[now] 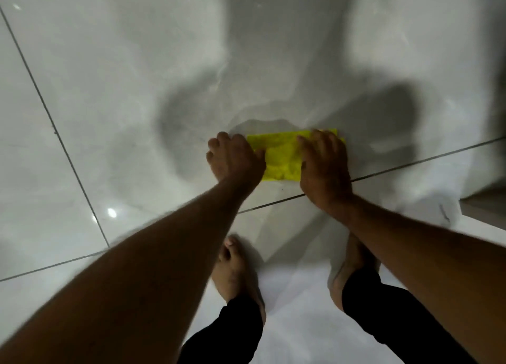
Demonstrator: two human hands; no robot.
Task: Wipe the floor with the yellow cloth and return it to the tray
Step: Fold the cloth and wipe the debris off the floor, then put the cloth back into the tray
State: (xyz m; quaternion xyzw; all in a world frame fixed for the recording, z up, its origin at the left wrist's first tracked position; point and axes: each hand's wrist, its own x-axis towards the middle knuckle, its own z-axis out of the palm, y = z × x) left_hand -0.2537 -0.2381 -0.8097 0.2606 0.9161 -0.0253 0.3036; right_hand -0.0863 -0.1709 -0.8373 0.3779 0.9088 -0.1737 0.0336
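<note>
A person bends over a shiny pale floor (109, 117) made of big tiles, with thin dark lines between them. A yellow cloth (282, 155) lies flat on the floor, just past one of those lines. Both hands press down on it. The left hand (236, 158) sits on the left end of the cloth with its fingers curled, so it looks partly closed, but you cannot tell if it is gripping the cloth or only pushing on it. The right hand (323, 164) lies on the right end with its fingers spread out flat, so it is open and pressing, not holding. Only the middle part of the cloth shows between the two hands. Both bare arms reach forward from the bottom of the picture. Below the hands are two bare feet, the left foot (235, 270) and the right foot (353, 265), standing on the floor, with black trouser legs (227, 333) above them. A big dark shadow of the person falls on the tiles past the cloth. No tray or other holder shows here, so the cloth is on the floor, not in anything. The picture is a little blurry.
</note>
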